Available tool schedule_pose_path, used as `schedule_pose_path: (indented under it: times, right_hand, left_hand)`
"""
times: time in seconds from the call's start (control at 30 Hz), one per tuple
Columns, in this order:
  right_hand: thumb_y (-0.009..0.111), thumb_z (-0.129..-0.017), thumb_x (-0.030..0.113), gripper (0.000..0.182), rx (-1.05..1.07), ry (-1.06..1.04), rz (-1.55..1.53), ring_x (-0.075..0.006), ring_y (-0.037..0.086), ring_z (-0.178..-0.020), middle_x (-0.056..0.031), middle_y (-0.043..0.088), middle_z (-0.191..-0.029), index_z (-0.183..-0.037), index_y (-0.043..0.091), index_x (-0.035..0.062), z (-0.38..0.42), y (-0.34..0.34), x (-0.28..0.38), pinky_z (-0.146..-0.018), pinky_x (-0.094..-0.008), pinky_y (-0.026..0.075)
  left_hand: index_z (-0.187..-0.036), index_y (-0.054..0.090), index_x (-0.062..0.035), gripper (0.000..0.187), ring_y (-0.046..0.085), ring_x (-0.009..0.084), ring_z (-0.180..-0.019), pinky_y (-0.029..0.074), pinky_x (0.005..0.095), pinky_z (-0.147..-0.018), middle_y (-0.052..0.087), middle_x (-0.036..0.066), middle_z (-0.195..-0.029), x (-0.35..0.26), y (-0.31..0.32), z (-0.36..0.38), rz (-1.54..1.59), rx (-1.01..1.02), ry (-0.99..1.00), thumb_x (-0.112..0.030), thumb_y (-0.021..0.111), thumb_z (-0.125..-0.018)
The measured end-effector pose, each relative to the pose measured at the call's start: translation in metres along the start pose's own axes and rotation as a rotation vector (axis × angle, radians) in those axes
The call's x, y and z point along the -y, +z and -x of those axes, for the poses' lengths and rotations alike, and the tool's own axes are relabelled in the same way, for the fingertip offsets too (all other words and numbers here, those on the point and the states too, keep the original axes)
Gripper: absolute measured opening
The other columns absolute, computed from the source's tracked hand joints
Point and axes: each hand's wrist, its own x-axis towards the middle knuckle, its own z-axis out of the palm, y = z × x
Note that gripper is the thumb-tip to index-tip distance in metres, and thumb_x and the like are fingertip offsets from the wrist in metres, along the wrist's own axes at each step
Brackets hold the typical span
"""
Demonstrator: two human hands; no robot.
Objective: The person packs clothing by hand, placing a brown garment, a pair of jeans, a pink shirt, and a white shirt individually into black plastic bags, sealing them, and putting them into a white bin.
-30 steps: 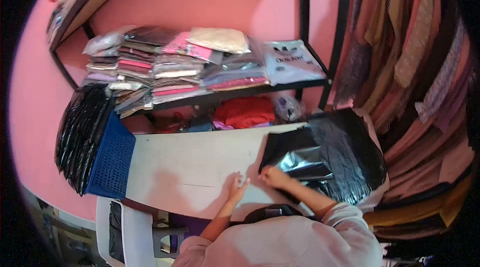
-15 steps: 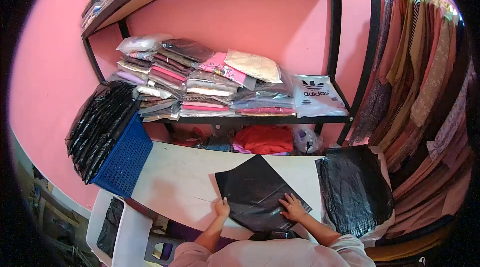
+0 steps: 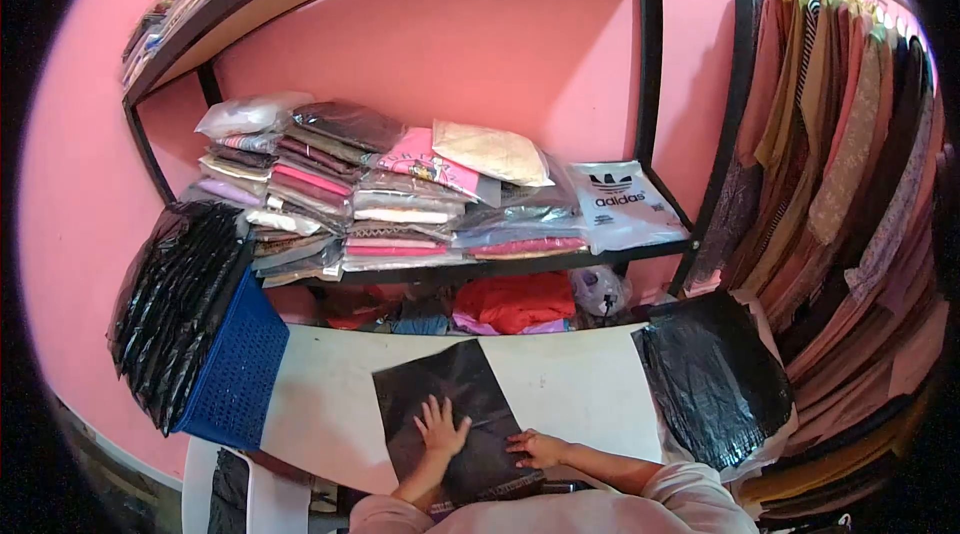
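A black plastic bag [image 3: 440, 379] lies on the white tabletop in front of me, its long sides running nearly straight away from my body. My left hand [image 3: 440, 430] rests on the bag's middle, palm down with its fingers spread. At the bag's right edge, my right hand [image 3: 537, 449] has its fingers bent together on the plastic. Part of the bag's near end is hidden by my left forearm and by my shirt.
A stack of black plastic bags [image 3: 712, 379] lies on the right. On the left, a blue basket [image 3: 235, 364] holds folded black bags beside a white bin [image 3: 275, 504]. Behind, a shelf [image 3: 400, 272] carries packed clothes. Garments [image 3: 840, 154] hang at right.
The bag has turned from a diagonal position to nearly straight and shifted left. My left hand moved from its left edge onto its middle; my right hand moved left to its right edge.
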Motion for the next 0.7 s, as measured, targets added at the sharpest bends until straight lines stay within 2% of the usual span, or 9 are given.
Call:
schedule_pose_path:
  times: [0.07,0.23,0.27,0.3,0.37,0.43,0.53,0.6,0.7]
  right_hand:
    - [0.058,-0.078,0.029,0.041,0.141,-0.021,-0.158,-0.0325,0.049,-0.104,-0.0169,0.051,-0.116,-0.11,0.054,0.0035,-0.01,-0.027,-0.005,-0.092,-0.0378,0.037]
    - [0.056,-0.064,0.001,0.031,-0.601,-0.117,-0.066,-0.0307,0.054,-0.093,-0.0149,0.058,-0.095,-0.094,0.059,0.0062,-0.067,-0.152,-0.05,-0.077,-0.0398,0.044]
    - [0.056,-0.063,-0.003,0.03,-0.792,-0.046,0.298,-0.0318,0.054,-0.087,-0.0149,0.057,-0.092,-0.092,0.057,0.0058,-0.084,-0.195,-0.038,-0.073,-0.0407,0.044]
    - [0.057,-0.064,-0.003,0.027,-0.921,-0.203,0.285,-0.0327,0.054,-0.084,-0.0149,0.057,-0.091,-0.09,0.057,0.0045,-0.099,-0.244,-0.026,-0.072,-0.04,0.045]
    - [0.053,-0.068,-0.003,0.028,-1.105,-0.147,0.392,-0.0356,0.05,-0.091,-0.0173,0.053,-0.095,-0.095,0.052,0.0028,-0.14,-0.306,-0.046,-0.078,-0.0408,0.044]
    - [0.051,-0.067,-0.005,0.036,-1.181,-0.139,0.473,-0.0356,0.048,-0.098,-0.0189,0.052,-0.104,-0.102,0.049,0.0031,-0.178,-0.365,-0.058,-0.085,-0.0411,0.04]
    - [0.053,-0.064,-0.006,0.046,-1.197,-0.013,0.631,-0.0353,0.045,-0.106,-0.0184,0.048,-0.112,-0.108,0.047,0.0038,-0.229,-0.415,-0.073,-0.089,-0.0427,0.038]
    - [0.052,-0.064,-0.006,0.054,-1.071,0.184,0.804,-0.0361,0.042,-0.11,-0.0181,0.046,-0.116,-0.115,0.044,0.0075,-0.255,-0.432,-0.084,-0.089,-0.0434,0.037]
    - [0.05,-0.068,-0.002,0.051,-0.936,0.221,0.641,-0.0357,0.043,-0.109,-0.0181,0.047,-0.114,-0.118,0.045,0.0119,-0.276,-0.442,-0.111,-0.086,-0.0428,0.039]
  left_hand:
    - [-0.136,0.02,-0.008,0.08,0.006,0.0366,-0.131,0.002,0.0588,-0.1,0.01,0.02,-0.141,0.004,0.02,0.006,0.038,-0.051,0.059,-0.058,0.043,-0.077]
    - [-0.133,0.024,-0.0035,0.077,0.01,0.0383,-0.129,0.002,0.0595,-0.099,0.014,0.022,-0.139,-0.004,0.001,-0.003,0.052,-0.059,0.12,-0.052,0.047,-0.078]
    - [-0.133,0.024,-0.0035,0.077,0.01,0.0383,-0.129,0.002,0.0595,-0.099,0.014,0.022,-0.139,-0.005,-0.001,-0.003,0.06,-0.066,0.125,-0.052,0.047,-0.078]
    - [-0.132,0.027,-0.0044,0.077,0.012,0.0381,-0.129,0.004,0.06,-0.099,0.018,0.022,-0.138,-0.005,-0.003,-0.002,0.084,-0.091,0.128,-0.053,0.047,-0.077]
    - [-0.132,0.03,-0.0053,0.076,0.015,0.0379,-0.128,0.006,0.0605,-0.098,0.021,0.021,-0.137,-0.012,-0.016,0.001,0.109,-0.121,0.132,-0.055,0.047,-0.076]
    - [-0.135,0.023,-0.0082,0.069,0.015,0.0339,-0.129,0.008,0.0556,-0.101,0.016,0.016,-0.141,-0.023,-0.033,0.004,0.027,-0.018,0.074,-0.044,0.048,-0.081]
    - [-0.135,0.023,-0.0094,0.074,0.015,0.0342,-0.129,0.008,0.0569,-0.101,0.016,0.016,-0.141,-0.017,-0.02,0.002,0.03,-0.075,0.087,-0.049,0.05,-0.079]
    - [-0.135,0.023,-0.0102,0.074,0.015,0.0342,-0.129,0.008,0.0571,-0.101,0.016,0.016,-0.141,-0.017,-0.021,-0.002,0.034,-0.057,0.078,-0.049,0.05,-0.078]
    - [-0.135,0.023,-0.0115,0.075,0.015,0.0342,-0.129,0.008,0.0575,-0.101,0.016,0.016,-0.141,-0.016,-0.018,-0.005,0.045,-0.023,0.062,-0.05,0.051,-0.078]
